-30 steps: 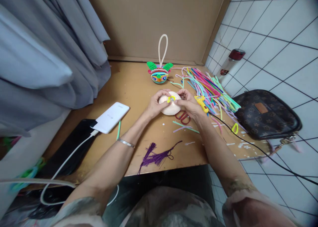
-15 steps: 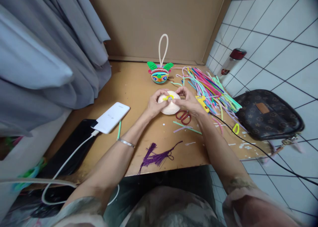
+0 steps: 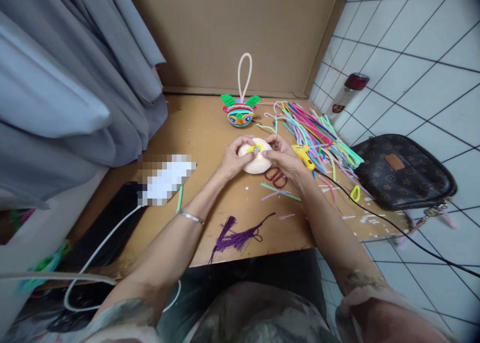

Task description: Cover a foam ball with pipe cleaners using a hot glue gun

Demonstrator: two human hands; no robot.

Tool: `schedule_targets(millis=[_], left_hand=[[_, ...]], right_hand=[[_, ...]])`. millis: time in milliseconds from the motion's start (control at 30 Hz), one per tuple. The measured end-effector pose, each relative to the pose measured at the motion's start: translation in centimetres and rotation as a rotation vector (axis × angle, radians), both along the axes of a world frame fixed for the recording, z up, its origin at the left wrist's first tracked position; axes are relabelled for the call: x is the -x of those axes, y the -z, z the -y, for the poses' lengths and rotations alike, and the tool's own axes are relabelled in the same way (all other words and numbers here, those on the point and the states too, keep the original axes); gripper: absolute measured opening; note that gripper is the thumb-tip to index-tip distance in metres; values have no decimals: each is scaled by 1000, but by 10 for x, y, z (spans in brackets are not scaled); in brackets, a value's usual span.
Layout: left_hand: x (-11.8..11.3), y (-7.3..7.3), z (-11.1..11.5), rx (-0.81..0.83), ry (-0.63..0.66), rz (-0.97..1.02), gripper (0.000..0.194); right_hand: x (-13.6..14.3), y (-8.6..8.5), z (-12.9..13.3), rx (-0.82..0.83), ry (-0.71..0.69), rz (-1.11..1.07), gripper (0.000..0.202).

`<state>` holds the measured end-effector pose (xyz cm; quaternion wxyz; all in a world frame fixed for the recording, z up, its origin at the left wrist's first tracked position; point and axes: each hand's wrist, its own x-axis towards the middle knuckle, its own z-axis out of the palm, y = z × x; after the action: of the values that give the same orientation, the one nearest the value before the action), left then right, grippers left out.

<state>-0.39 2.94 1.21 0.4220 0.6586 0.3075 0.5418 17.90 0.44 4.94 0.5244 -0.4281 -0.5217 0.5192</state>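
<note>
Progress appears early: the white disc [image 3: 257, 168], held over the counter [image 3: 198, 128], carries yellow trim [image 3: 251, 148] near its centre; the rest visible is plain. Left hand [image 3: 237, 156] and right hand [image 3: 284, 156] — fingers of both closed on the disc. Count: one disc, one lion ornament [image 3: 240, 115], one glue gun [image 3: 304, 156], one scissors [image 3: 277, 178]; stems [image 3: 315, 133] — too many to count

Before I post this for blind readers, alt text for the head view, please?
A left hand and right hand hold a round cream piece with a yellow strip over a table. Beyond sits a green-eared ornament; pipe cleaners and a yellow glue gun lie right, purple tassels nearer.
</note>
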Motion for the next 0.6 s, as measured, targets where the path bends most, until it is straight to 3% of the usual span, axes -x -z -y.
schedule_targets(millis=[600], left_hand=[[-2,-1,0,-7,-8,-20,45]], right_hand=[[2,-1,0,11,17,-2,51]])
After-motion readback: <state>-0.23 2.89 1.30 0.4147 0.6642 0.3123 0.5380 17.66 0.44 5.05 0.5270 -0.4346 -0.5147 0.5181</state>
